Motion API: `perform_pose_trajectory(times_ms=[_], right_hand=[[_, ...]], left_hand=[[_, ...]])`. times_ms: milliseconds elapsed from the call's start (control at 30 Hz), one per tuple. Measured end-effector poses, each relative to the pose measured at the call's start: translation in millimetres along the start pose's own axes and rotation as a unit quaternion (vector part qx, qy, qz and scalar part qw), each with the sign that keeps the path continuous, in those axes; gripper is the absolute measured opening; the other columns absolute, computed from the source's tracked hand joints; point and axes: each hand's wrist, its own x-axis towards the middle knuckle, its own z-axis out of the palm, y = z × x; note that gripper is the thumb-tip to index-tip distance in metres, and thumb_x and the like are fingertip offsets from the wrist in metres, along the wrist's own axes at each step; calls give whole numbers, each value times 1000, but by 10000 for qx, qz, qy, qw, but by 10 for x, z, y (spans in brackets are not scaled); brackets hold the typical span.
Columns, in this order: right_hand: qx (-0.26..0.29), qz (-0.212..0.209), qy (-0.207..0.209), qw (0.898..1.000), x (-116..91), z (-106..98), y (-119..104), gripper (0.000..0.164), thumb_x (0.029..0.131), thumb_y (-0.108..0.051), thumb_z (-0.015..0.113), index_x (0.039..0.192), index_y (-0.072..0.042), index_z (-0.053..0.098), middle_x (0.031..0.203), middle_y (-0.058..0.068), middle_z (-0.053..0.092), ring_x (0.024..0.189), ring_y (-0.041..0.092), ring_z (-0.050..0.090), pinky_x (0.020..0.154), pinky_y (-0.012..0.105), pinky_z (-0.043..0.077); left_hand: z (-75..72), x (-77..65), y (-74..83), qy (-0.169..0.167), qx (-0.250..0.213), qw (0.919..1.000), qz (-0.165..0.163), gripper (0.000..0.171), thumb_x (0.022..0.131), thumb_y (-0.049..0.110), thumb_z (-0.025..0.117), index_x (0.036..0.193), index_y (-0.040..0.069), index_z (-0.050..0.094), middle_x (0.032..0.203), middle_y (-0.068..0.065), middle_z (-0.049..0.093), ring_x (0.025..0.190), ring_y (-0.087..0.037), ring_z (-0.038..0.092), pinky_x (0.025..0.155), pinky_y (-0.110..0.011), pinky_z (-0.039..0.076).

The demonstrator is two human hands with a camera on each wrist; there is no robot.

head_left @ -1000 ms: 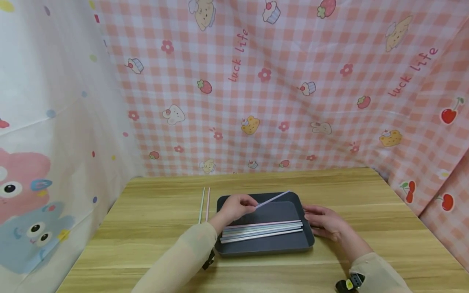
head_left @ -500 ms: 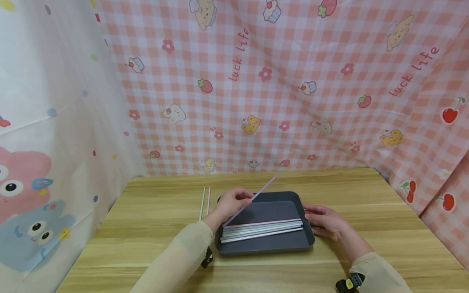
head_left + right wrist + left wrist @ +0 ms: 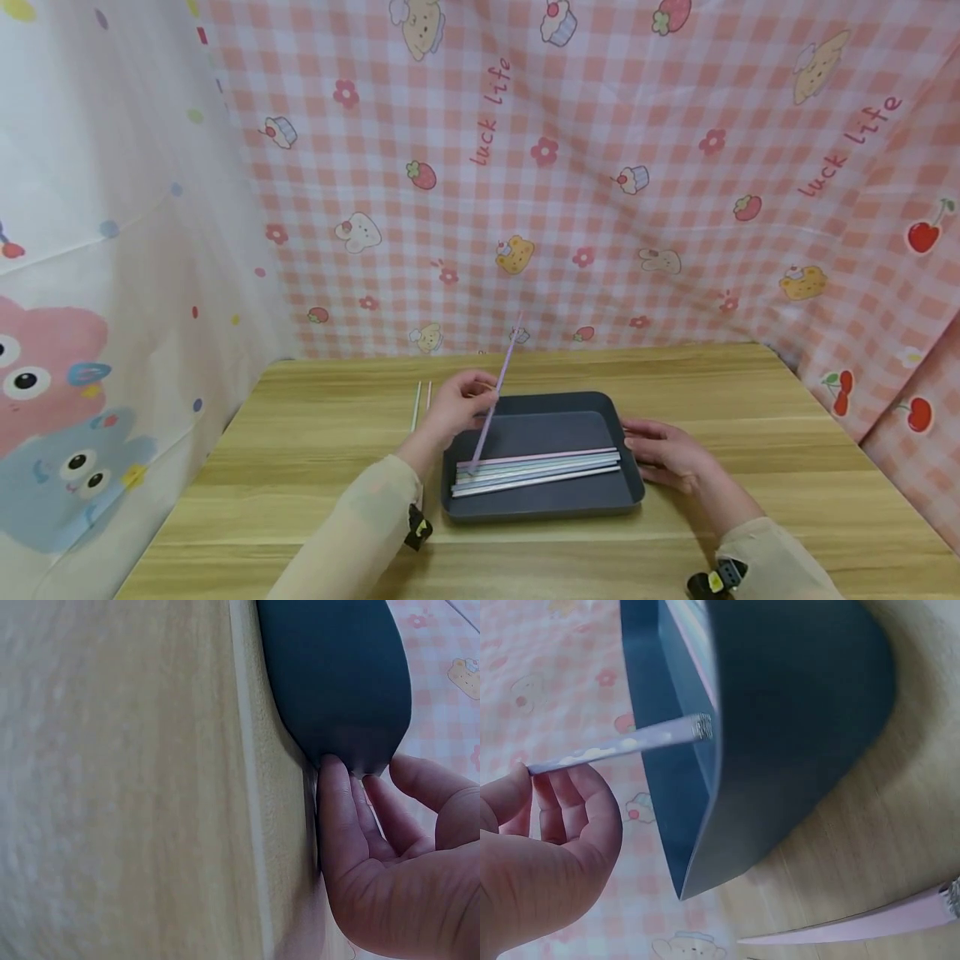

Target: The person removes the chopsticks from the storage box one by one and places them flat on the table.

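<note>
In the head view, my left hand point(image 3: 455, 408) pinches a purple chopstick point(image 3: 506, 360) between thumb and fingers. It slants, thin end up and thick end low over the left part of a dark grey tray point(image 3: 540, 507). The left wrist view shows white spots and a silvery band on this chopstick point(image 3: 652, 738). Several pastel chopsticks point(image 3: 540, 472) lie side by side in the tray. My right hand point(image 3: 667, 457) rests against the tray's right end, its fingertips on the outer wall point(image 3: 337, 682) in the right wrist view.
On the wooden table point(image 3: 315, 467) left of the tray, a pale green chopstick point(image 3: 416, 404) and a pink chopstick point(image 3: 855, 928) lie roughly parallel, partly behind my left arm. A checked cloth point(image 3: 435, 217) hangs behind the table, and a white cloth point(image 3: 165, 275) hangs at left.
My left hand has moved left and slightly up with the purple chopstick, which has swung from a low slant to a steep one. My right hand and the tray stay put.
</note>
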Motion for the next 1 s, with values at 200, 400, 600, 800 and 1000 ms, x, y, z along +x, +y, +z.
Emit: perform_pose_trajectory(times_ms=[200, 400, 600, 800, 1000], right_hand=[[-11, 11, 27, 10000, 8, -5, 5, 59, 97, -9, 64, 148, 6, 37, 116, 0, 68, 97, 11, 65, 78, 33, 55], [-67, 48, 130, 9999, 13, 5, -1, 60, 97, -10, 65, 148, 5, 38, 118, 1, 67, 97, 11, 65, 78, 33, 55], [-68, 11, 71, 10000, 9, 3, -5, 59, 97, -10, 64, 148, 6, 37, 117, 1, 67, 97, 11, 65, 78, 32, 55], [20, -14, -34, 10000, -8, 3, -13, 58, 97, -9, 63, 147, 7, 38, 113, 1, 68, 95, 11, 65, 78, 33, 55], [28, -6, -5, 10000, -7, 2, -11, 58, 97, -9, 63, 147, 6, 38, 113, 1, 68, 94, 10, 65, 77, 33, 55]], left_hand=[[-78, -30, 30, 185, -261, 9995, -35, 21, 94, -1, 65, 115, -3, 62, 90, -6, 61, 75, -15, 60, 62, -33, 56], [-174, -69, 44, 256, -555, 9981, -60, 21, 93, -3, 65, 115, -3, 62, 89, -4, 61, 73, -14, 61, 60, -29, 56], [-311, -97, 56, 331, -634, 9974, -71, 24, 94, -3, 63, 118, -4, 60, 91, -5, 60, 74, -15, 61, 61, -28, 56], [-509, -143, 78, 491, -616, 9968, -136, 25, 95, 1, 63, 120, -3, 60, 92, -4, 60, 75, -14, 61, 66, -31, 57], [-738, -173, 44, 719, -666, 9951, -137, 22, 96, 1, 63, 116, -3, 60, 89, -2, 62, 73, -13, 61, 64, -30, 57]])
